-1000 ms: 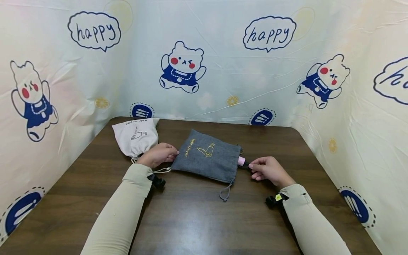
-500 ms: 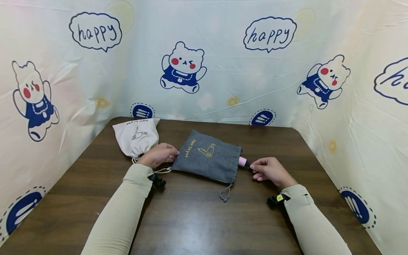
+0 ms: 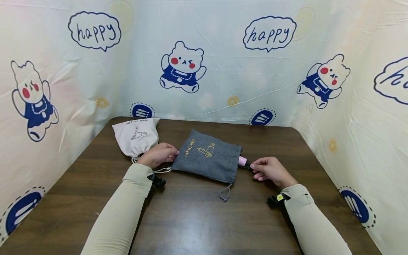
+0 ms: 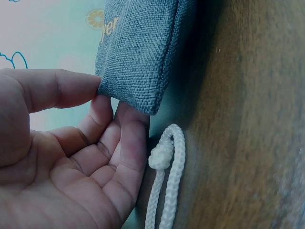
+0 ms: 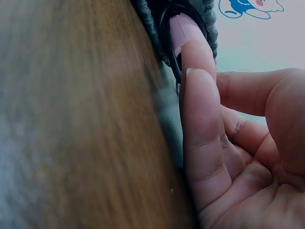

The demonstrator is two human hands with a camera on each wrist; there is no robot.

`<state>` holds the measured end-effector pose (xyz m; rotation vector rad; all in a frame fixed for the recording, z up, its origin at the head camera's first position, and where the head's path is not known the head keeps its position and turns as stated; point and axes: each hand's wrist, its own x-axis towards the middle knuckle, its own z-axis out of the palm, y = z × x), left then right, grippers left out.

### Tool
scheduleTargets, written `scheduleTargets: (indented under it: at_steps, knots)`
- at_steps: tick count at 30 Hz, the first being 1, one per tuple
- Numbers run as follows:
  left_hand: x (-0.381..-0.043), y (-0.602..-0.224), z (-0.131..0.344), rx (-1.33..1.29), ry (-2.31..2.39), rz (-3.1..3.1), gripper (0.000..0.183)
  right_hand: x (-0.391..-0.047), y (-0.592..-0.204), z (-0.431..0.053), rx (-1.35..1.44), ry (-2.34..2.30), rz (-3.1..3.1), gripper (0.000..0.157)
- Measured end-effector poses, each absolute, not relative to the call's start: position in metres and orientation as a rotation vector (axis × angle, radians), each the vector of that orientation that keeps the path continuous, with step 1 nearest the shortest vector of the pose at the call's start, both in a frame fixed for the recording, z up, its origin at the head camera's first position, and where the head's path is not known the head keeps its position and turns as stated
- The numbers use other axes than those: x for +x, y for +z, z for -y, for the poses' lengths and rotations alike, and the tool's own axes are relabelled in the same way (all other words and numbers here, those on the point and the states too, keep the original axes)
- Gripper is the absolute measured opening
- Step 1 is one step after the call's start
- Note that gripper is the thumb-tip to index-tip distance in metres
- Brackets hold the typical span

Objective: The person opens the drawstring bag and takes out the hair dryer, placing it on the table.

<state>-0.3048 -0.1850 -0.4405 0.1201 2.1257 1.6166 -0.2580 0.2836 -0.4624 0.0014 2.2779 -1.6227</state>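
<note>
A dark grey drawstring bag [image 3: 210,166] marked "Hair Dryer" in yellow lies flat in the middle of the table, its mouth to the right. My left hand [image 3: 158,155] pinches the bag's closed left edge; the left wrist view shows thumb and fingers on the grey cloth [image 4: 143,52]. From the mouth sticks a pink handle [image 3: 242,161] with a black end and a black cord [image 5: 174,67], likely a hair dryer's; the rest is hidden inside. My right hand [image 3: 270,171] pinches the black end between thumb and fingers.
A white "Hair Dryer" drawstring bag [image 3: 140,138], gathered shut, lies at the back left beside my left wrist. Its white cord [image 4: 176,162] trails under my left hand. A grey drawstring loop [image 3: 225,193] hangs toward me on the wooden table [image 3: 197,223]. Printed curtains enclose the table.
My right hand has shifted very slightly to the right, and a little more of the pink handle and its black end shows. The left hand and the bag look unmoved.
</note>
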Motion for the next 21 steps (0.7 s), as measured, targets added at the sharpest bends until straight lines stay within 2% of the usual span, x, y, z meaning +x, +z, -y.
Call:
scheduleTargets:
  at_steps: [21]
  knots:
    - [-0.3066,-0.4432,0.1855,0.126,1.605,-2.137,0.026,-0.2545,-0.4607,-0.2885,0.021,-1.622,-2.263,0.034]
